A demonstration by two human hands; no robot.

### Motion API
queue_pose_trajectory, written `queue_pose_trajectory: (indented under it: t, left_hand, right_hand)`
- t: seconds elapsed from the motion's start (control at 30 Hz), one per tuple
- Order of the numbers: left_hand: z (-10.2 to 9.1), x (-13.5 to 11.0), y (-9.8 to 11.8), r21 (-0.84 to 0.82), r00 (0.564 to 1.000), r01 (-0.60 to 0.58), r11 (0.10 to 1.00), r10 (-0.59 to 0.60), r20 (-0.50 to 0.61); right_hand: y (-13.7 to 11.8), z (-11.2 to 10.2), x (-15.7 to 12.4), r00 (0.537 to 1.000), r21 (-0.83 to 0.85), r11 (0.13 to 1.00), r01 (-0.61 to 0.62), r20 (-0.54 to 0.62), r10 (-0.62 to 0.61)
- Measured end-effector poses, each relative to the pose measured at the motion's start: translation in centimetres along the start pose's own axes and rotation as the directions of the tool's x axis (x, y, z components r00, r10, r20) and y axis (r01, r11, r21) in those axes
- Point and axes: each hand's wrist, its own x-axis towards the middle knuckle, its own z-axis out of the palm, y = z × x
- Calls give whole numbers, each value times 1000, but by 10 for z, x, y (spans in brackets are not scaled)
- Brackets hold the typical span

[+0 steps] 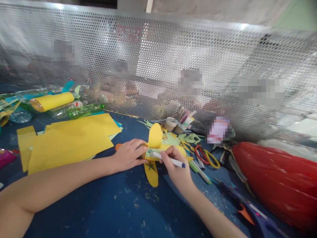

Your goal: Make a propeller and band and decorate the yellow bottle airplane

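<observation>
A yellow paper toy plane (pixel 178 149) lies on the blue table in front of me. One wing points away from me; the near wing (pixel 151 180) carries a dark star. My left hand (pixel 131 153) grips the plane's left end, fingers over the top and thumb below. In my right hand (pixel 175 162) is a white marker pen (pixel 173 161) with a blue end, tilted so its tip meets a pale, greenish marked patch (pixel 150 153) on the plane's side. Part of the body is hidden behind my right hand.
Yellow paper sheets (pixel 71 142) lie left, below plastic bottles (pixel 86 110) and another yellow-wrapped bottle (pixel 53 101). Scissors (pixel 201 154), markers (pixel 204 175), a glue gun (pixel 255 211) and a red plastic bag (pixel 277 175) are right. A perforated metal screen (pixel 158 43) stands behind, people beyond it.
</observation>
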Motion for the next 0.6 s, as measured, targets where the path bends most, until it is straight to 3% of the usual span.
queue_pose_trajectory:
  t: [0.1, 0.6]
  left_hand:
    - [0, 0, 0, -4, 1000, 5, 1000, -5, 14]
    - [-1, 0, 0, -8, 1000, 8, 1000, -8, 24]
  right_hand:
    - [0, 0, 0, 999, 2, 1000, -4, -38, 5]
    - [-3, -1, 2, 1000, -21, 1000, -13, -15, 13]
